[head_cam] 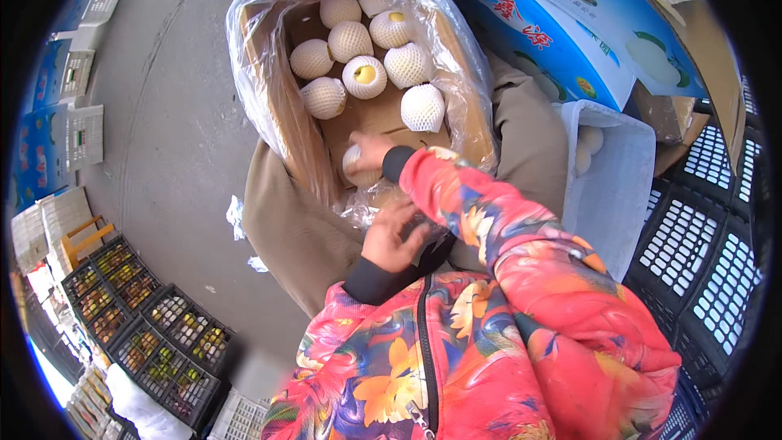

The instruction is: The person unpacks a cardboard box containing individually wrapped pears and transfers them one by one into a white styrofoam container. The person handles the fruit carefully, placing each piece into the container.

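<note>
Between the knees sits a cardboard box [361, 124], lined with a clear plastic bag [263, 82]. In its far part stand several pale yellow fruits, likely pears, each in a white foam net sleeve; one sleeved fruit [423, 108] lies apart at the right. My right hand [371, 154] reaches into the near left corner and has its fingers around another sleeved fruit [361, 172], partly hidden and a little blurred. Over the near edge of the box, my left hand [394, 237] is held with fingers apart and nothing visible in it, close to the crumpled liner.
A white plastic tub [602, 177] with a few pale fruits stands at right, beside black crates [678, 244]. Blue printed cartons [537, 30] rise behind. Crates of fruit [146, 324] sit lower left; white scraps [235, 218] lie on the grey floor [177, 134].
</note>
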`<state>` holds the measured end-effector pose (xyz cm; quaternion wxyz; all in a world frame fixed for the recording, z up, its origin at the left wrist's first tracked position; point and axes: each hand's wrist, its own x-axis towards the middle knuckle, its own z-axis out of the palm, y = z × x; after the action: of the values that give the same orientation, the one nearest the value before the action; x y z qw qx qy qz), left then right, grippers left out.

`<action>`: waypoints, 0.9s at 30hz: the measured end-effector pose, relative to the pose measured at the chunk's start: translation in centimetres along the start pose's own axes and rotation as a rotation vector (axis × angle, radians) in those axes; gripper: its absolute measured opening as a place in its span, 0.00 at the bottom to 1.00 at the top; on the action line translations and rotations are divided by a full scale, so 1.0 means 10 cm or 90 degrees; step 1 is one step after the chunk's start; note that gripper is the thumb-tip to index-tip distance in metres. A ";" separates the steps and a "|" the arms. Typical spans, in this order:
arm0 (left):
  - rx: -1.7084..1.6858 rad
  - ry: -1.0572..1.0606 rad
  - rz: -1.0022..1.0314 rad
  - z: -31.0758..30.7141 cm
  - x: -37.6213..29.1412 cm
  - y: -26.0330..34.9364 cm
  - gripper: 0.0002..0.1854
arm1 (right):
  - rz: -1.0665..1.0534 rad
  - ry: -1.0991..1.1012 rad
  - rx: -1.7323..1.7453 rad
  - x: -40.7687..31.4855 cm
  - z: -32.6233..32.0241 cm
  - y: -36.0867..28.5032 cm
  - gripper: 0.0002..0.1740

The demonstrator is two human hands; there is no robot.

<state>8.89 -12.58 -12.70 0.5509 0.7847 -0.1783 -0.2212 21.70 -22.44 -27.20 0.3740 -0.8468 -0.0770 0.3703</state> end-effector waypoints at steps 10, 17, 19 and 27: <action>-0.024 0.331 0.045 -0.07 0.47 0.27 0.56 | -0.107 -0.014 1.287 -1.51 -0.71 -0.34 0.34; -0.011 0.117 0.124 0.38 0.64 0.98 0.63 | -0.227 0.052 1.331 -2.69 -0.90 -0.12 0.38; 0.010 0.035 0.149 0.56 0.70 1.13 0.63 | -0.352 -0.010 1.247 -3.17 -0.95 0.08 0.41; 0.080 -0.328 0.157 1.46 0.67 1.24 0.43 | -0.127 0.638 1.204 -3.86 -0.48 2.16 0.37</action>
<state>6.08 -31.64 -6.33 0.4608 0.7076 -0.4194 -0.3333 -5.74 -56.29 -17.97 0.8950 -0.2591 0.3343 -0.1418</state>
